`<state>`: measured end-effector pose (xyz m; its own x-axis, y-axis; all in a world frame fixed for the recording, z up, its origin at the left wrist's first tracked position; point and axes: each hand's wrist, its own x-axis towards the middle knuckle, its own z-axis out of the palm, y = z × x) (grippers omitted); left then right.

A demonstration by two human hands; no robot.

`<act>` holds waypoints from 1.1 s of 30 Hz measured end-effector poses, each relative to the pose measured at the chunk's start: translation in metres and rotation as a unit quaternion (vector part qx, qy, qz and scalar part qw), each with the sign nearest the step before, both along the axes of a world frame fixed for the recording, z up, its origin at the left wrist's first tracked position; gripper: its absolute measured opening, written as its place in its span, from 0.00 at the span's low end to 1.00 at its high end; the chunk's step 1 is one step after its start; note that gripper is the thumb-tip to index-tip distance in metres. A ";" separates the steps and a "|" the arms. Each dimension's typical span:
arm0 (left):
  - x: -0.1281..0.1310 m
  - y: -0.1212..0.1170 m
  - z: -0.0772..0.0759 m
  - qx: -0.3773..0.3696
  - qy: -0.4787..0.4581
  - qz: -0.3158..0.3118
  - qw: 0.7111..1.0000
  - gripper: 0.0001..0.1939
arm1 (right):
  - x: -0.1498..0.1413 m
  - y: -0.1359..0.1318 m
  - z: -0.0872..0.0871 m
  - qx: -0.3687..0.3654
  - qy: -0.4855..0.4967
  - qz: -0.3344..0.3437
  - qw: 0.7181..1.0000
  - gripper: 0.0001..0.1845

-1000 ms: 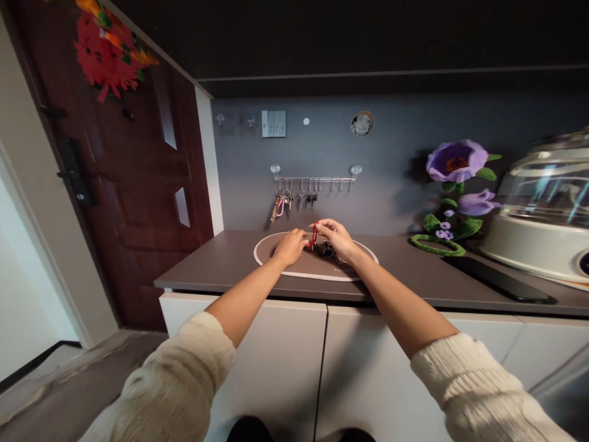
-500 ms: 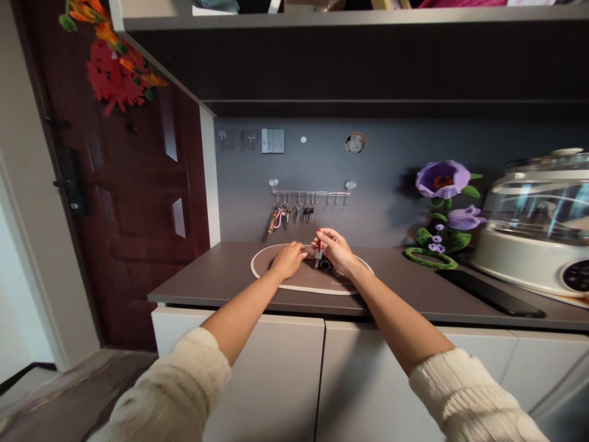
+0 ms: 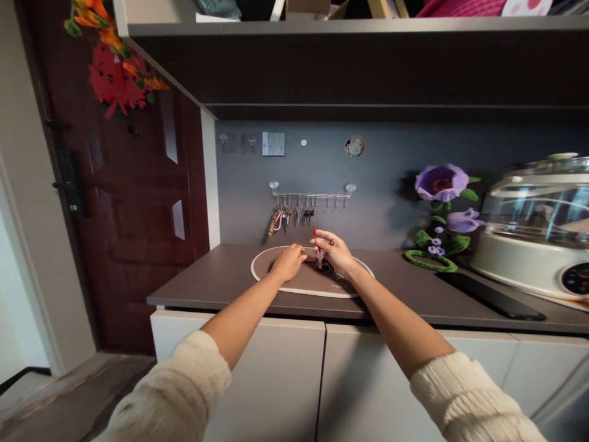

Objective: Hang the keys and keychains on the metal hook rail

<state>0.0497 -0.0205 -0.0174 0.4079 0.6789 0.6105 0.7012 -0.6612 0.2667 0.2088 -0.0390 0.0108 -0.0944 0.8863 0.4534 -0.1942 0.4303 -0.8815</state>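
My right hand [image 3: 337, 253] is closed in a pinch on a key with a red strap [image 3: 320, 253], raised just over the oval brown mat [image 3: 267, 263]. Below its fingers, dark keys with a ring [image 3: 326, 266] lie against the mat, partly hidden by the hand. My left hand [image 3: 289, 263] rests low over the mat's left part, fingers stretched towards the keys and slightly bent. It holds nothing that I can see. Behind both hands, a clear hook rail [image 3: 317, 195] on the wall carries several keys [image 3: 299, 213], one bunch with a pink loop [image 3: 278, 221].
On the right of the counter [image 3: 193, 276] are a purple flower ornament [image 3: 442, 183], a black phone [image 3: 490, 294] and a cream appliance with a clear lid [image 3: 529, 245]. An upper shelf [image 3: 322, 67] overhangs the counter. A dark red door [image 3: 133, 245] stands at left.
My right hand has tilted the red strap a little and shifted slightly left. My left hand stays nearly in place. The whole view has moved slightly downward.
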 end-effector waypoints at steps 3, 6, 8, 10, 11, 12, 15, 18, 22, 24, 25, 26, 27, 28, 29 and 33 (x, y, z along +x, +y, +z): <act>0.000 0.002 -0.001 0.002 0.004 0.000 1.000 0.09 | 0.000 0.000 -0.001 0.001 -0.011 -0.019 1.000 0.22; 0.000 0.003 -0.003 0.004 0.005 -0.001 1.000 0.09 | 0.000 0.000 -0.002 -0.004 -0.018 -0.036 0.999 0.22; 0.000 0.003 -0.003 0.004 0.006 -0.001 1.000 0.09 | 0.000 0.001 -0.003 -0.008 -0.019 -0.044 0.999 0.23; 0.000 0.002 -0.003 0.002 0.008 -0.001 1.000 0.09 | 0.001 0.002 -0.003 -0.015 -0.018 -0.053 0.998 0.25; 0.001 0.001 -0.003 0.001 0.009 -0.002 1.000 0.09 | 0.001 0.002 -0.003 -0.018 -0.019 -0.059 0.998 0.25; 0.001 0.000 -0.002 0.000 0.011 -0.002 1.000 0.09 | 0.001 0.003 -0.001 -0.022 -0.021 -0.065 0.997 0.25; 0.001 -0.004 -0.001 -0.007 0.016 0.001 1.000 0.09 | 0.001 0.005 0.006 -0.026 -0.024 -0.085 0.996 0.19; 0.001 -0.006 0.000 -0.011 0.012 0.003 1.000 0.08 | 0.000 0.010 0.017 -0.015 -0.016 -0.104 0.994 0.16; 0.002 -0.005 -0.002 -0.011 0.008 0.002 1.000 0.07 | 0.000 0.020 0.032 0.003 -0.001 -0.140 0.990 0.11; 0.002 -0.004 -0.003 -0.012 0.010 0.004 1.000 0.08 | 0.001 0.027 0.038 -0.003 0.003 -0.157 0.988 0.09; 0.002 -0.003 -0.003 -0.012 0.011 0.006 1.000 0.08 | 0.001 0.031 0.042 -0.006 0.006 -0.166 0.986 0.07; 0.002 -0.003 -0.003 -0.013 0.012 0.007 1.000 0.08 | 0.001 0.034 0.045 -0.007 0.011 -0.174 0.985 0.05; 0.002 -0.004 -0.003 -0.014 0.014 0.009 1.000 0.08 | 0.002 0.038 0.048 -0.007 0.016 -0.182 0.983 0.04; 0.002 -0.004 -0.002 -0.016 0.016 0.013 1.000 0.08 | 0.002 0.041 0.051 -0.008 0.021 -0.189 0.982 0.04; 0.002 -0.004 -0.002 -0.018 0.018 0.017 1.000 0.08 | 0.003 0.044 0.054 -0.010 0.023 -0.197 0.980 0.04; 0.003 -0.005 -0.001 -0.025 0.022 0.029 0.999 0.08 | 0.003 0.054 0.064 -0.026 0.015 -0.217 0.976 0.06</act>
<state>0.0524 -0.0258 -0.0188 0.3931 0.7315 0.5571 0.7495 -0.6059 0.2668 0.2122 0.0150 0.0749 0.3082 0.8611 0.4044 -0.0292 0.4335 -0.9007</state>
